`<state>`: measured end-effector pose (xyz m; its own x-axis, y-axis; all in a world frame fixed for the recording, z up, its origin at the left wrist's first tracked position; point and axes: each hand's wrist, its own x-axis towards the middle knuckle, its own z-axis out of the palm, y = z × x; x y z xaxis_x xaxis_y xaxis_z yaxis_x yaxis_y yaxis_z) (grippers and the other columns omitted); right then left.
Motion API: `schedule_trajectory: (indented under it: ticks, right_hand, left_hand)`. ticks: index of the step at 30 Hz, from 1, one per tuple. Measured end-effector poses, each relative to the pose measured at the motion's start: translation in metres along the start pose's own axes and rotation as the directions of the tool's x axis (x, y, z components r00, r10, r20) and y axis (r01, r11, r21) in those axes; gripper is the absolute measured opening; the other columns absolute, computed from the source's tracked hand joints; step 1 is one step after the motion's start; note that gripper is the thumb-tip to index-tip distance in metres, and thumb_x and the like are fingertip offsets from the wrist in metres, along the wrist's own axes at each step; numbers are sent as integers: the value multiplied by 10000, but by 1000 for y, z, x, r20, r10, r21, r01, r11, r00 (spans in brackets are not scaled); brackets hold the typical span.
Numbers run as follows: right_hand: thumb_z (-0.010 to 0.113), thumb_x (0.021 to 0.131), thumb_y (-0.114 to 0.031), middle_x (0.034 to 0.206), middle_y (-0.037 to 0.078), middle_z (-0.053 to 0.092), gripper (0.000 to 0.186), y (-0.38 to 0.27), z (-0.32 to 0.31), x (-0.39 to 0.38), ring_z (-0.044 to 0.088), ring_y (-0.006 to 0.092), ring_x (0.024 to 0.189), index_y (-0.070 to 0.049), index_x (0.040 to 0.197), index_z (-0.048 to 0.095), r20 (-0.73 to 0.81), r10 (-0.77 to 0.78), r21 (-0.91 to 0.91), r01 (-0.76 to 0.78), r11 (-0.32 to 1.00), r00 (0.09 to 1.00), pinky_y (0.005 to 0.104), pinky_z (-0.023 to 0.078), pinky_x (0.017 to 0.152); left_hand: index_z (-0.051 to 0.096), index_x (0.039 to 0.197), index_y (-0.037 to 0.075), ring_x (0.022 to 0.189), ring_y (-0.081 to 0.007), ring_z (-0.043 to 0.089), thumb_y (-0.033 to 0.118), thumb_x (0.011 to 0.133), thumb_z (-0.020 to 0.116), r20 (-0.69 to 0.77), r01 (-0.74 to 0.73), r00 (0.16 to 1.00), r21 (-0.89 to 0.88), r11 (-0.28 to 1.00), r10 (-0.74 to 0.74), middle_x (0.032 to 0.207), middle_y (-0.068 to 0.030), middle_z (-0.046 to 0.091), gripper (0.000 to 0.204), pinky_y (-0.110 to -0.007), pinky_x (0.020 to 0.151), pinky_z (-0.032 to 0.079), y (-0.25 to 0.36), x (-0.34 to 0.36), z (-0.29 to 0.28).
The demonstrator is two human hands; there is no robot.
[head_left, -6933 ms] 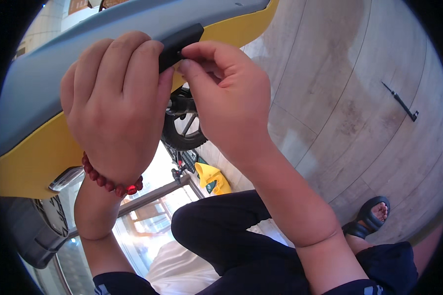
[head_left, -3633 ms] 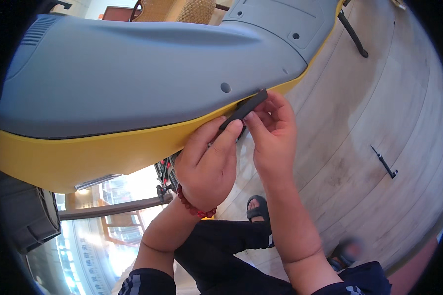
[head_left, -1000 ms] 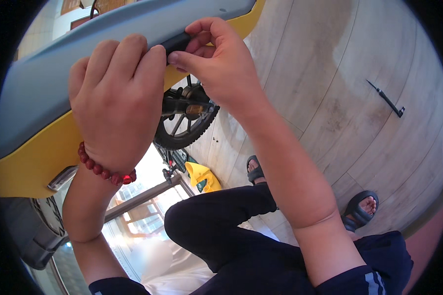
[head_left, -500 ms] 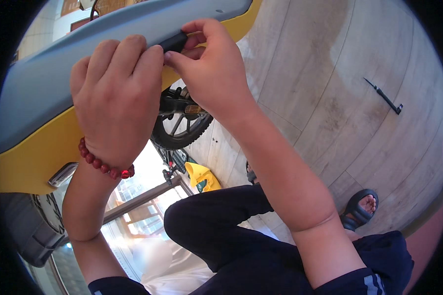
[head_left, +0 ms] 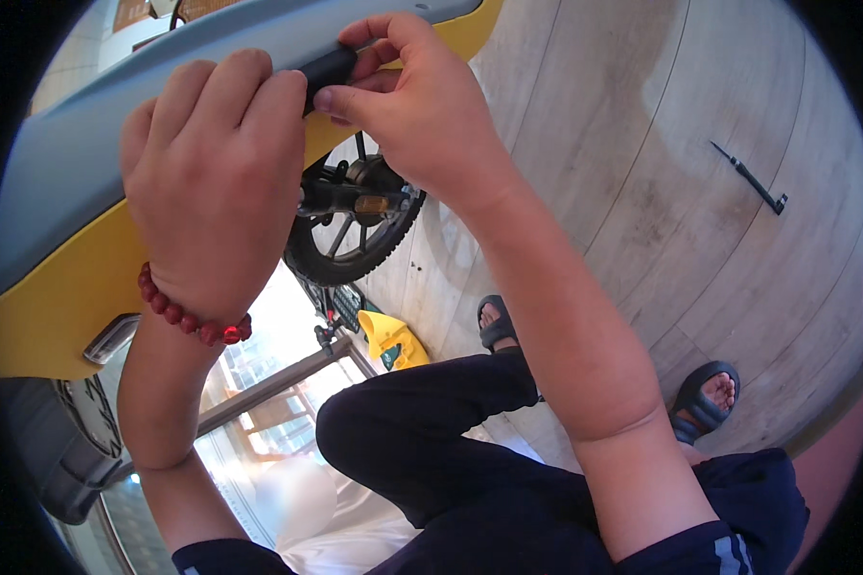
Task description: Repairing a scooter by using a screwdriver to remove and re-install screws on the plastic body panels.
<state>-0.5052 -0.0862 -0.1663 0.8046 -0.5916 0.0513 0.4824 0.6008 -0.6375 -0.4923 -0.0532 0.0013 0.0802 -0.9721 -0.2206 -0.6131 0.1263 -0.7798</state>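
A short, smooth black piece (head_left: pixel 328 73) is held between my two hands against the side of a vehicle body with a blue-grey panel (head_left: pixel 72 182) and a yellow lower edge (head_left: pixel 58 302). My left hand (head_left: pixel 219 158), with a red bead bracelet (head_left: pixel 187 314) at the wrist, is closed over the piece's left end and hides it. On the right end, my right hand (head_left: pixel 417 110) pinches it between thumb and curled fingers. What kind of part the black piece is, I cannot tell.
Below the panel is a wheel with a black tyre (head_left: pixel 331 271). A slim black tool (head_left: pixel 750 180) with a pointed tip lies on the wood-look floor at the right. A yellow item (head_left: pixel 395 343) sits near the window frame (head_left: pixel 273 388). My sandalled feet rest on the floor.
Both hands, still on the black piece, have shifted slightly up and left in the picture. More of the wheel and of one sandalled foot now shows.
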Motion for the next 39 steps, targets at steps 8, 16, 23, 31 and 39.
schedule_trajectory:
  ticks: [8,16,23,31,39]
  right_hand:
    - [807,749,-69,891,122,685,399,-1,4,2,700,224,851,-7,1077,588,-63,-69,-87,63,994,996,322,556,790]
    - [799,746,-58,884,121,687,403,-1,1,4,700,231,838,-9,1083,584,-42,-27,-111,22,994,999,326,558,782]
    - [799,751,-67,903,114,692,403,-3,0,3,702,218,848,-10,1088,584,-50,-20,-59,17,998,999,317,560,791]
    - [791,779,-139,898,131,698,383,-10,-14,13,701,246,853,0,1085,607,51,-61,-154,68,986,997,351,559,793]
    - [690,879,-321,840,105,669,357,-73,-129,135,661,214,812,35,903,709,122,712,-928,-174,329,692,351,557,736]
  left_hand:
    - [683,996,125,944,-195,617,160,752,782,113,0,994,30,1000,-4,1010,4,645,266,-348,795,449,-2,-4,-4]
    - [686,998,125,953,-193,617,169,754,786,130,12,991,39,999,-17,1003,4,645,267,-351,809,449,-1,-2,-4]
    - [685,1006,124,964,-197,616,170,752,788,147,20,989,32,999,-25,1019,-1,646,278,-357,820,449,-1,-4,-6]
    - [633,836,139,889,-166,590,115,747,697,22,20,1000,-4,1000,-20,910,33,609,112,-342,768,424,1,-1,-2]
    - [686,1042,112,1012,-205,613,145,767,773,107,-8,994,14,1000,6,1074,-11,652,290,-368,841,464,-5,-9,-2]
